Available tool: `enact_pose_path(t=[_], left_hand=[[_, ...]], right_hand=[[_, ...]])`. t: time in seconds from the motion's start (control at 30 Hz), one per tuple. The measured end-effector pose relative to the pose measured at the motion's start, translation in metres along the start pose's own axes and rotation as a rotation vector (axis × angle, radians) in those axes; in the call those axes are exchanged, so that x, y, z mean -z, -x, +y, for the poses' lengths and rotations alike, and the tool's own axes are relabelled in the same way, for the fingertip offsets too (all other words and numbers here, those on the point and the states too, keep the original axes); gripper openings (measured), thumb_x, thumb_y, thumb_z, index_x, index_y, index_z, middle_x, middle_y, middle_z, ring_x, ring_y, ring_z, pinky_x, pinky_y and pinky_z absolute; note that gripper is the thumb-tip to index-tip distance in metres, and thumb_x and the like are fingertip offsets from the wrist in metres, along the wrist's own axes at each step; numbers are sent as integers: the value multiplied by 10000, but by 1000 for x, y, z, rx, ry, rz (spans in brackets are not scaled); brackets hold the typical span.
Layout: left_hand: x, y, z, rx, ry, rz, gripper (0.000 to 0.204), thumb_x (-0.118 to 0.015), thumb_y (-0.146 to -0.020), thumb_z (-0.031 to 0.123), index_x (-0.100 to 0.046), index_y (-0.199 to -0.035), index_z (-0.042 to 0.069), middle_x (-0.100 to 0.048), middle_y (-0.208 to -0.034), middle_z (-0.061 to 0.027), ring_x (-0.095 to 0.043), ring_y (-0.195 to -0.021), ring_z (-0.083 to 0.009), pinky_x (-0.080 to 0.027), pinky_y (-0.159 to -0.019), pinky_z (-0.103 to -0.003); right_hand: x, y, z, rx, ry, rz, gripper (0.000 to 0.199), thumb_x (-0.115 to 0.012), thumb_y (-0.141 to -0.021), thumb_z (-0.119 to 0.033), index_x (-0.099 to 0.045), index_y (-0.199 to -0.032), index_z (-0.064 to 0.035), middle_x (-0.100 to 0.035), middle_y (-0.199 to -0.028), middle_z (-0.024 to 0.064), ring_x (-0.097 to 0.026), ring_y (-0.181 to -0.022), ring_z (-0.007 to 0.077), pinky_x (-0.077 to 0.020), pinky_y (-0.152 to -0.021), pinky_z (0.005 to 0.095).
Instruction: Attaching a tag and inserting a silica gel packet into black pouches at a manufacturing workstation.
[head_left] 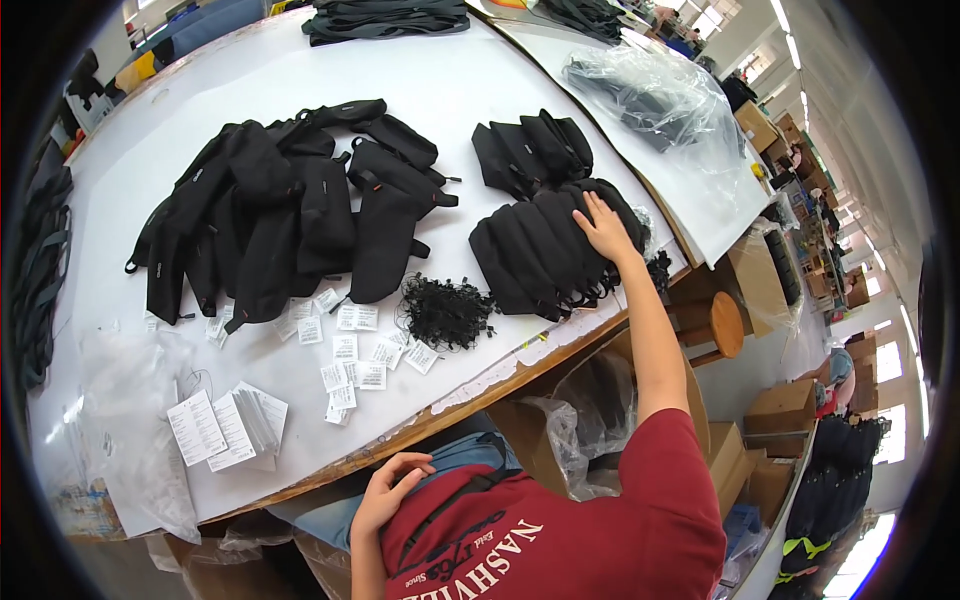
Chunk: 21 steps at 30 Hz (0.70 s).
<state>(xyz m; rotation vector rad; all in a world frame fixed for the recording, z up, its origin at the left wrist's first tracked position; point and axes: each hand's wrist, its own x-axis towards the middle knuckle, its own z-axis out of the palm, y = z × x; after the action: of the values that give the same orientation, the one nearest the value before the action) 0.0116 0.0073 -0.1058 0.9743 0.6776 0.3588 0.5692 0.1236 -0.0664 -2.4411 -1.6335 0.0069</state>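
My right hand (607, 230) lies flat, fingers stretched out, on a row of black fabric pouches (530, 250) packed side by side at the table's right. Behind that row stands a smaller group of black pouches (532, 150). At my waist, in front of the table edge, my left hand (390, 490) is loosely bent with thumb and fingers apart, holding nothing. A loose heap of black pouches (285, 210) covers the middle left. Between heap and row sits a tangle of thin black cords (445, 312). White printed labels (355, 375) are scattered beside it.
Stacks of white cards (235, 430) lie near the front edge, beside clear plastic bags (125, 420). A plastic-wrapped black bundle (655, 95) rests on the adjoining table. Right of the table are a wooden stool (725, 325) and cardboard boxes (780, 415).
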Motion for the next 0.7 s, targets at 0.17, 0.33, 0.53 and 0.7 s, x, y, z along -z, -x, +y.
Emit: enact_pose_path(t=[0.17, 0.33, 0.53, 0.7], left_hand=[[2, 5, -3, 3, 0, 10, 262, -548, -940, 125, -568, -1176, 14, -645, -1019, -68, -575, -991, -125, -421, -913, -262], [2, -2, 2, 0, -63, -3, 285, -564, -939, 170, -575, -1179, 18, -638, -1034, -64, -571, -1002, -125, -415, -931, -272], [6, 0, -3, -18, -89, 78, 286, -537, -951, 153, -561, -1205, 24, -630, -1051, -62, -560, -1013, -126, -413, -907, -259], [8, 10, -6, -6, -103, 117, 291, -557, -943, 187, -575, -1187, 29, -635, -1056, -73, -585, -1020, -139, -424, -914, -276]], right_hand=[[-6, 5, -13, -67, 175, 47, 784, -369, -910, -625, -320, -1449, -58, -257, -1524, 151, -250, -1406, 297, -169, -1135, 503], [19, 13, -72, 168, 252, 456, 587, -548, -905, -411, -469, -1320, -4, -449, -1383, 187, -392, -1298, 347, -290, -1085, 465], [6, 119, -224, 392, -451, -101, 83, -698, -808, -162, -682, -813, -81, -596, -758, 40, -561, -579, 150, -456, -560, 282], [-40, 134, -270, 615, -307, -71, 70, -680, -777, -129, -644, -833, -107, -537, -778, 41, -600, -625, 222, -470, -556, 322]])
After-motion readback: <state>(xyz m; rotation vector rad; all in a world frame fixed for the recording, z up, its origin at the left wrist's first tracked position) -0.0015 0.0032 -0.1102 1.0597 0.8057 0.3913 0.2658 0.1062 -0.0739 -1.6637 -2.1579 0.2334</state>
